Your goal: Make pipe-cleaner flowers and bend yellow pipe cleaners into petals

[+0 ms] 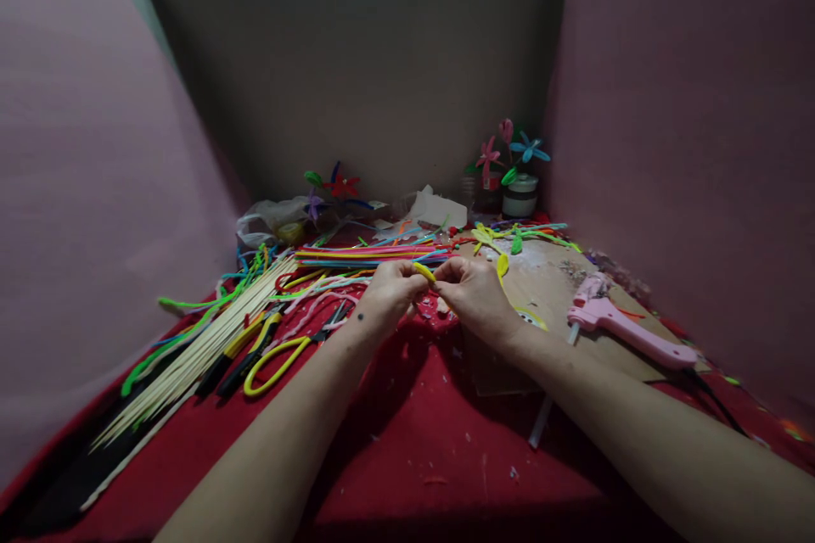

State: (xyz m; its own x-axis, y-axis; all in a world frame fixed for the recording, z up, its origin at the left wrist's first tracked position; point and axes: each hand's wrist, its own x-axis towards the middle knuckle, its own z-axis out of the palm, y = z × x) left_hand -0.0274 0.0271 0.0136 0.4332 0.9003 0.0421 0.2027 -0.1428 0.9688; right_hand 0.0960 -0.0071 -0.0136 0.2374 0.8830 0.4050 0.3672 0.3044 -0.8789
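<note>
Between my two hands, over the red cloth, is a short bent piece of yellow pipe cleaner [424,272]. My left hand [390,293] pinches its left side with closed fingers. From the other side, the fingers of my right hand [469,288] close on its right end. Just behind my hands lies a bundle of coloured pipe cleaners [362,254]. Yellow pipe-cleaner petals [487,235] and a yellow leaf shape [503,265] rest on the cardboard beyond my right hand.
Left lie scissors with yellow handles [277,366], pliers [251,348] and a bundle of wooden sticks [191,361]. A pink glue gun [627,331] rests on cardboard [548,280] at right, its glue stick [541,422] jutting forward. Behind stand pipe-cleaner flowers [528,148] and a jar [520,197].
</note>
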